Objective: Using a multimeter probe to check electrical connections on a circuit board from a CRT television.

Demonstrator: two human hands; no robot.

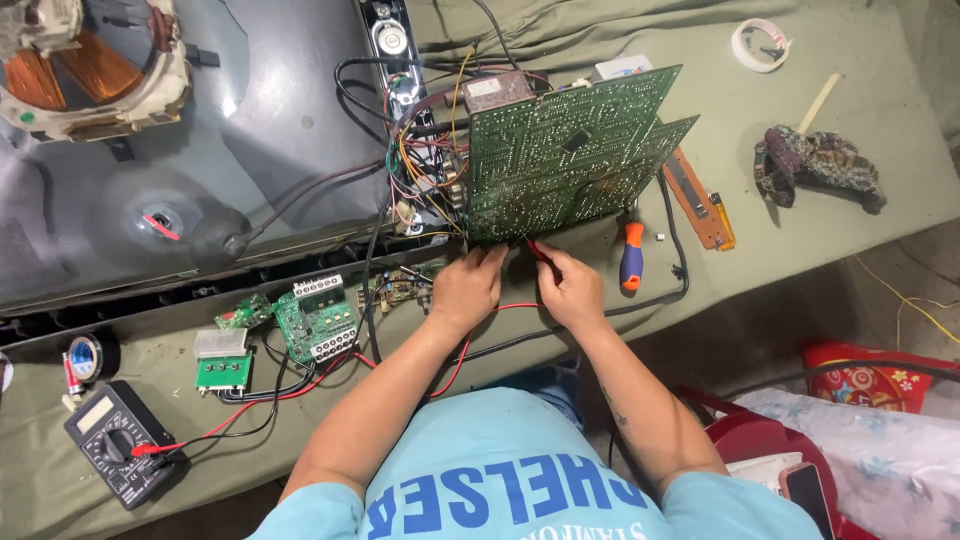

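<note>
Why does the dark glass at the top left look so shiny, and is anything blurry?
Head view: soft overhead light glares off the dark tube glass; the green circuit board and both hands, left hand and right hand, look sharp; edges bend slightly from the wide lens.

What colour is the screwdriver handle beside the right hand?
Blue with an orange top, on the screwdriver; head view.

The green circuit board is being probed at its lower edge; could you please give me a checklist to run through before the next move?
1. Circuit board propped with its solder side facing up: ok.
2. Red probe in the right hand, tip at the board's edge: ok.
3. Left hand at the board's edge: ok; a black probe there: cannot tell.
4. Red lead plugged into the multimeter: ok.
5. Meter dial setting: cannot tell.
6. Screwdriver lying beside the right hand: ok.
</note>
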